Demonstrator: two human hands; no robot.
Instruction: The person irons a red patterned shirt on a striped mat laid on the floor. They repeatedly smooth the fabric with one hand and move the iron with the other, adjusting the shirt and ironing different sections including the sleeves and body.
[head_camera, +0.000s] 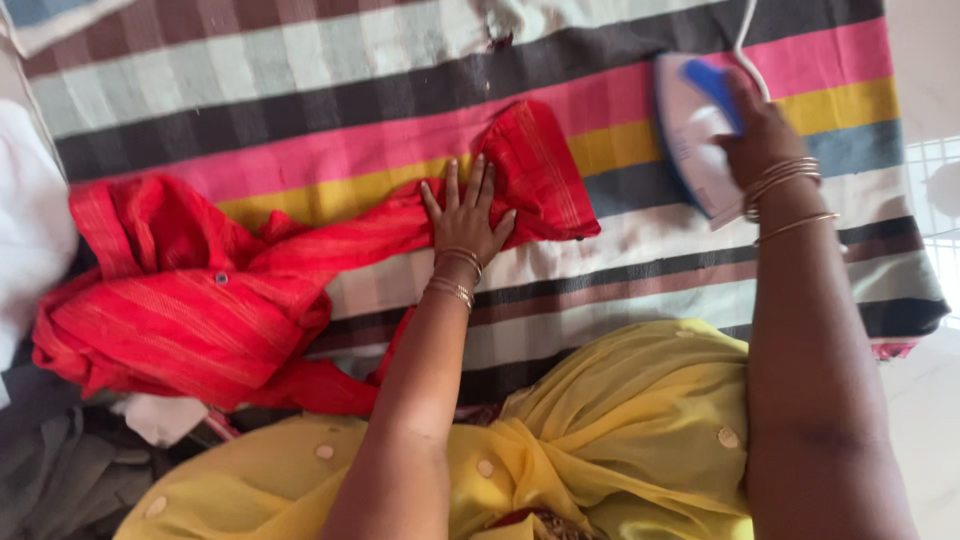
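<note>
Now: one red garment (200, 290), one iron (695, 140).
Your left hand (466, 220) lies flat, fingers spread, on the garment; your right hand (765, 135), beside it, grips the iron.

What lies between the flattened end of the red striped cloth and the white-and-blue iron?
Only bare striped blanket; head view shows nothing between the red striped cloth and white-and-blue iron.

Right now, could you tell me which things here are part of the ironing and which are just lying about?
In use:
left hand pressed flat on the red garment
right hand gripping the white and blue iron
striped cloth under them

Lying about:
white fabric at the left edge
grey clothes at the lower left
</note>
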